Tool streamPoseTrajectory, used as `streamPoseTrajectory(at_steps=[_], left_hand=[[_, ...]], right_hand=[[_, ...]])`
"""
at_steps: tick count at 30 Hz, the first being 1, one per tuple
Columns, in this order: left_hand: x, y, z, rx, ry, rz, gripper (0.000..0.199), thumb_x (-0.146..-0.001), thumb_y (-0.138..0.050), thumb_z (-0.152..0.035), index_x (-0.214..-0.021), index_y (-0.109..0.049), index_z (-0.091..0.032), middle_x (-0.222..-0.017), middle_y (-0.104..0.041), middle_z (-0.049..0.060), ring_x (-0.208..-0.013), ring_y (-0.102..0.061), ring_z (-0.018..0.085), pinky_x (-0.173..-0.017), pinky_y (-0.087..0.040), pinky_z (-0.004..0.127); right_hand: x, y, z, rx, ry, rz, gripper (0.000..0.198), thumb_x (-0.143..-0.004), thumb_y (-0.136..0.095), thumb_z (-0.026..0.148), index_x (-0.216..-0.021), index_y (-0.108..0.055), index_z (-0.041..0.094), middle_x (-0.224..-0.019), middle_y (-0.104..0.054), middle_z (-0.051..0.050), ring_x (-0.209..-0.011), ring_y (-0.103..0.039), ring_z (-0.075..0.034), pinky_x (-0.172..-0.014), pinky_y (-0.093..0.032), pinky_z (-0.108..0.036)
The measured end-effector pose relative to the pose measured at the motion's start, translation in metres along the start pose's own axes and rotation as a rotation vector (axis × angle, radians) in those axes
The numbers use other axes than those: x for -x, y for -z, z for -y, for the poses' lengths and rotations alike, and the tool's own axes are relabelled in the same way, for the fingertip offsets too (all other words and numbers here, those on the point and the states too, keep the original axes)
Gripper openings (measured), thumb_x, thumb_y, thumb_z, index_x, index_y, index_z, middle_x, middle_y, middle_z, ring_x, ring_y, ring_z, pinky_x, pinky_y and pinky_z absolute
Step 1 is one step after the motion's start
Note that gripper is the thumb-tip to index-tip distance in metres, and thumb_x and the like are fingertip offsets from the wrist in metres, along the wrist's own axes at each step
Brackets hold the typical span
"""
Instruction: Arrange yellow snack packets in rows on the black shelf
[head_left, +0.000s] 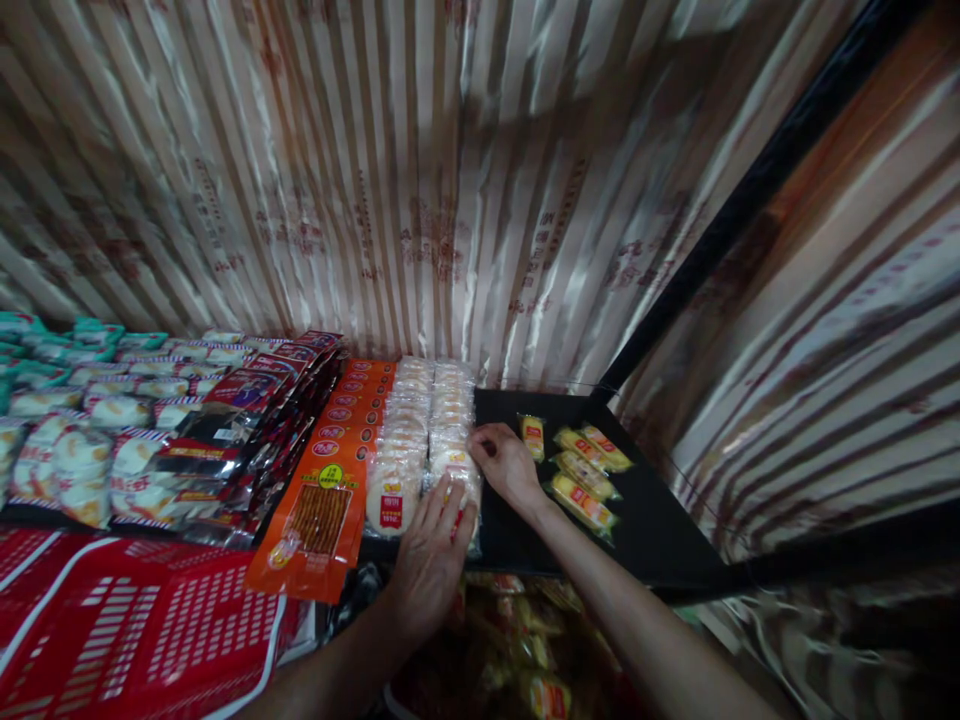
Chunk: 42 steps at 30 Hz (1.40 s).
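Two rows of clear-wrapped round rice crackers (391, 478) with red labels stand side by side on the black shelf (652, 540). My left hand (433, 535) lies with its fingers stretched out flat over the front packet of the right row. At that row's right side is my right hand (510, 465), its fingers curled and thumb tip close to the index finger against the wrappers. What the right fingertips pinch, if anything, is too small to tell. Several yellow snack packets (581, 500) lie loose on the shelf, right of this hand.
Orange snack bags (319, 520) adjoin the crackers on the left, beside dark red packets (247, 400) and white packets (75, 465). A red basket (172, 610) stands front left. More yellow packets (536, 640) lie below the shelf edge. Striped sheeting (420, 180) hangs behind; a black post (720, 210) slants at right.
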<state>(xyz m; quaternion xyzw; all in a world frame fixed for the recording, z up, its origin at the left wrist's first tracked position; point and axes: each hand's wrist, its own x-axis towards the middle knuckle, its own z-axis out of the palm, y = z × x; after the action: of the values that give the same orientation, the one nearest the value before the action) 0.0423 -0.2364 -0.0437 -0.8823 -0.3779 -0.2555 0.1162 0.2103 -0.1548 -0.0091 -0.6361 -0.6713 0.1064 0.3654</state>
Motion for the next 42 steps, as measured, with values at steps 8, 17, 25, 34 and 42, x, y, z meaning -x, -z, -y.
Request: streamPoseTrajectory(at_steps=[8, 17, 25, 34, 42], left_hand=[[0.0, -0.003, -0.002, 0.013, 0.017, 0.003, 0.041, -0.086, -0.042, -0.012, -0.126, -0.043, -0.015, -0.137, -0.043, 0.014, -0.134, -0.028, 0.026, -0.101, -0.036, 0.043], [0.0, -0.002, -0.002, 0.002, 0.031, 0.014, 0.042, -0.085, -0.043, -0.013, -0.127, -0.044, -0.015, -0.137, -0.043, 0.013, -0.131, -0.032, 0.027, -0.101, -0.037, 0.042], [-0.002, -0.002, -0.004, 0.027, 0.057, -0.012, 0.043, -0.085, -0.042, -0.011, -0.127, -0.044, -0.015, -0.137, -0.043, 0.013, -0.132, -0.03, 0.027, -0.1, -0.038, 0.042], [0.001, -0.005, -0.002, 0.029, -0.001, -0.022, 0.039, -0.089, -0.041, -0.016, -0.128, -0.044, -0.015, -0.139, -0.041, 0.009, -0.135, -0.025, 0.025, -0.102, -0.037, 0.041], [0.001, -0.002, -0.002, 0.062, -0.013, -0.06, 0.034, -0.088, -0.044, -0.015, -0.121, -0.048, -0.018, -0.14, -0.04, 0.009, -0.136, -0.02, 0.024, -0.101, -0.039, 0.04]], right_hand=[[-0.003, 0.001, 0.002, -0.018, 0.007, 0.026, 0.013, -0.077, -0.05, 0.028, -0.076, -0.061, 0.02, -0.083, -0.061, -0.003, -0.069, -0.057, -0.015, -0.068, -0.047, -0.029], [0.017, 0.016, 0.009, 0.083, -0.092, -0.07, 0.025, -0.079, -0.051, 0.044, -0.086, -0.059, 0.021, -0.083, -0.059, -0.004, -0.065, -0.056, -0.015, -0.058, -0.043, -0.026], [0.034, 0.013, 0.004, -0.099, -0.071, 0.161, 0.023, -0.08, -0.05, 0.042, -0.073, -0.058, 0.022, -0.068, -0.06, 0.0, -0.062, -0.056, -0.014, -0.061, -0.044, -0.025], [0.031, 0.01, 0.012, -0.06, -0.084, 0.029, 0.022, -0.08, -0.048, 0.037, -0.069, -0.057, 0.02, -0.065, -0.059, 0.0, -0.057, -0.053, -0.013, -0.056, -0.041, -0.024], [0.033, 0.006, 0.01, -0.169, -0.131, 0.01, 0.024, -0.078, -0.049, 0.042, -0.068, -0.054, 0.021, -0.061, -0.058, 0.0, -0.053, -0.052, -0.013, -0.055, -0.043, -0.025]])
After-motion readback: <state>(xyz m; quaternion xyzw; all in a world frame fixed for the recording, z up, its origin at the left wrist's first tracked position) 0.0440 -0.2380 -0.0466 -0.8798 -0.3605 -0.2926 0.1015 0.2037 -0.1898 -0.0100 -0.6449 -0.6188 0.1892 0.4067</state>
